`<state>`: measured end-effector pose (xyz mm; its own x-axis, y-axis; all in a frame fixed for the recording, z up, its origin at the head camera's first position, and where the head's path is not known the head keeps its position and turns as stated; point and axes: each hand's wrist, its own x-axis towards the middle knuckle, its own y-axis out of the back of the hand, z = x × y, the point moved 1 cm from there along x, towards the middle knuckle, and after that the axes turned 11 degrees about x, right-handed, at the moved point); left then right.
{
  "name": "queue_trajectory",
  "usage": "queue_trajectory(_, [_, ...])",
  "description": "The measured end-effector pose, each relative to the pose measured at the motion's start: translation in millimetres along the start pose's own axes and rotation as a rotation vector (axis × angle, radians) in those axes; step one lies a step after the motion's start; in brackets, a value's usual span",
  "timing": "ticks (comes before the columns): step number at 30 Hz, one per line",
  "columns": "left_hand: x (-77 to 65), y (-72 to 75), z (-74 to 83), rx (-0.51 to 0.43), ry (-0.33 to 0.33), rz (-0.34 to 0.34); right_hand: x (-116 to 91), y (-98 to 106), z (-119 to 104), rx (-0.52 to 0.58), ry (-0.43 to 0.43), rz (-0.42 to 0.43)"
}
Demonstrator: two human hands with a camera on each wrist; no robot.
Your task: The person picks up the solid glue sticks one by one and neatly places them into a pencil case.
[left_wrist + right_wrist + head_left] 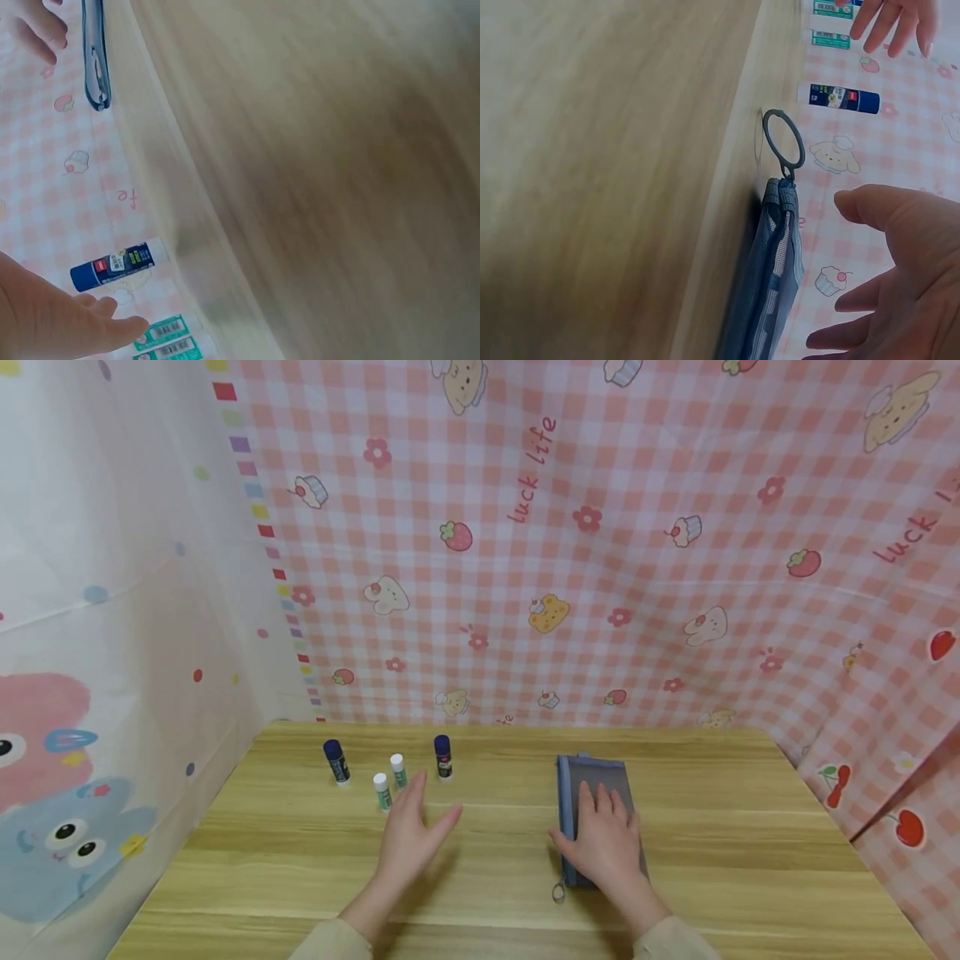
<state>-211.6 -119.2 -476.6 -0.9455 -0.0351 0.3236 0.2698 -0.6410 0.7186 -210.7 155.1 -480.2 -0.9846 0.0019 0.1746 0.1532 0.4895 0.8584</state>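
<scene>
A blue-grey zip pouch (596, 770) with a ring (558, 892) on its zip pull lies on the right part of the table. Over it hovers my right hand (606, 843), fingers spread; the right wrist view shows a gap between that hand and the pouch. My left hand (411, 833), fingers extended and thumb out, holds nothing. Just beyond it stand two small white-and-green glue sticks (382, 792) (398, 771). Two larger glue sticks with dark blue caps stand upright, one at the left (337, 763) and one farther right (443, 757).
The wooden table (495, 893) ends at the back against a pink checked cloth (495, 577) with printed cartoons. A white patterned cloth (135, 635) hangs along the left side. Between my hands lies bare wood.
</scene>
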Motion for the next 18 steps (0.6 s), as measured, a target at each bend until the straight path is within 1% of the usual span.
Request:
queue_trajectory(3, [0.7, -1.0, -0.2, -0.04, 0.03, 0.0, 1, -2, -1, -0.005, -0.029, -0.02])
queue_trajectory(6, [1.9, -2.6, -1.6, -0.062, 0.056, 0.0, 2, -4, -1, -0.021, -0.06, -0.045])
queue_trajectory(12, [5.5, -6.0, -3.6, -0.096, 0.087, 0.005, 4, -6, -6, -0.032, -0.112, -0.095])
queue_trajectory(18, [11.8, -11.1, -3.1, -0.162, 0.128, 0.013, 8, -10, -7, -0.039, -0.155, -0.15])
